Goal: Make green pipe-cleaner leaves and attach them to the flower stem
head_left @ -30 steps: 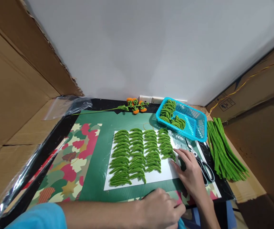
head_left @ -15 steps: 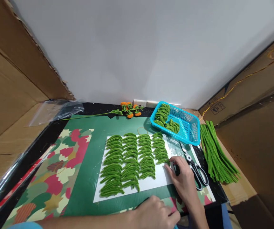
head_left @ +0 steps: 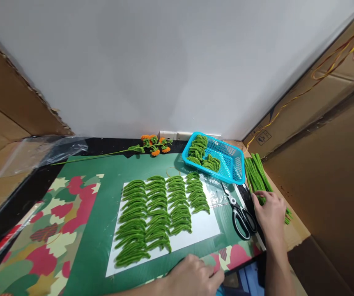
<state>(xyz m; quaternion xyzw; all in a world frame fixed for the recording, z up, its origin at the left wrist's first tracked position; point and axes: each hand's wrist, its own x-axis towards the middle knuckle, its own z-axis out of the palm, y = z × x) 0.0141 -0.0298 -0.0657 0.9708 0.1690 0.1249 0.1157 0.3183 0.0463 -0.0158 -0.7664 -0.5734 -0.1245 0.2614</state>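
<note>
Right hand: positioned over the bundle of green chenille stems, toward the right end of the surface. Thumb and index finger were curved toward each other, stems showing green between them; the remaining fingers bent over the bundle. Whether any stem was pinched could not be told. The stems ran from beyond these fingers to beneath the hand, cut ends emerging on its right side. Cardboard extended to the right of the hand.

Left hand: at the near edge, fingers curled inward, tips hidden. Could not tell whether they gripped anything.

Scissors: handles just left of the right-hand fingers, blades pointing away from the person.

Blue plastic basket: beyond the scissors, farther out and to the left of the right-hand fingers. Curved green pieces were heaped in its left part.

White sheet: beyond the left-hand fingers, on a green mat. It bore four columns of bent chenille lengths, the column nearest the right-hand fingers being the shortest.

Orange-flowered spray: past the sheet, well apart from both hands.

Patterned paper: well left of the left-hand fingers.
</note>
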